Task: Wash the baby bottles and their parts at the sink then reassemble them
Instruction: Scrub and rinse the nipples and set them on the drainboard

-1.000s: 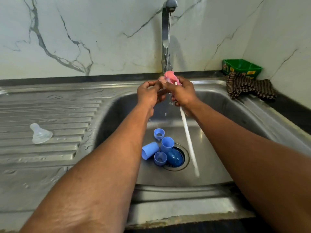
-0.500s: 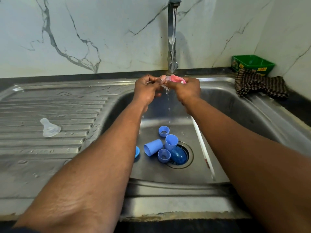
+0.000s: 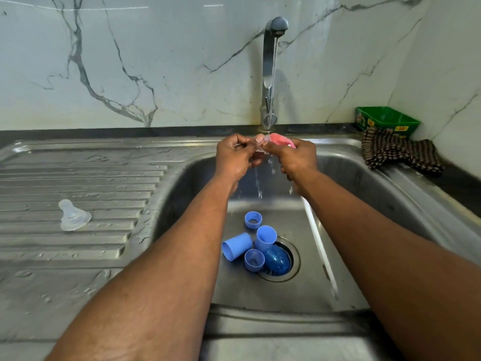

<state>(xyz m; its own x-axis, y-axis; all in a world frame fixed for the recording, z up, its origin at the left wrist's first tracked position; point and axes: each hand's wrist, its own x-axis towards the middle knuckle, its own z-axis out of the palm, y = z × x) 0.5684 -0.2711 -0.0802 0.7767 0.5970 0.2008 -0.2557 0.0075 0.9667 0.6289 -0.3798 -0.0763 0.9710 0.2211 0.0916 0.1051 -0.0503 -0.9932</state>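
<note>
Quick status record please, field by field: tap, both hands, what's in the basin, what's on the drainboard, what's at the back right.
tap: chrome tap running, thin stream falling onto the hands
left hand: left hand pinching a small clear part under the stream; part too small to identify
right hand: right hand gripping pink sponge-headed brush, its white handle trailing down into the steel sink basin
basin: five blue plastic bottle parts clustered at the drain
drainboard: clear silicone teat lying alone
back right: green plastic box, brown checked cloth
</note>
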